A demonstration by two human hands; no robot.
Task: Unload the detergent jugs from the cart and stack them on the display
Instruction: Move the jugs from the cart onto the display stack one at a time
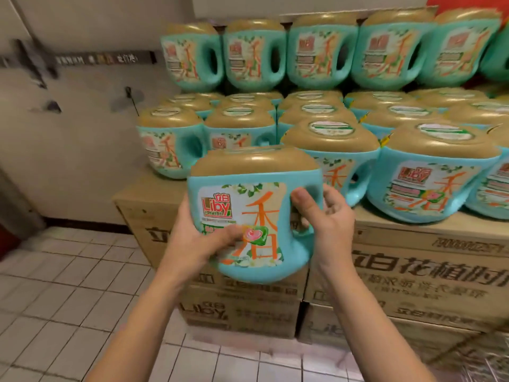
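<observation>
I hold a teal detergent jug with a gold cap and a Liby label upright in the air, in front of the display. My left hand grips its left side, thumb across the label. My right hand grips the jug's handle on the right, thumb over the front. Behind it, several matching jugs stand in rows on stacked cardboard boxes, with a higher row of jugs at the back. A bare patch of box top lies just left of the held jug. The cart is not in view.
A white tiled floor spreads to the left and below. A pale wall with dark marks and a sign strip stands behind on the left. Clear plastic wrap shows at the bottom right.
</observation>
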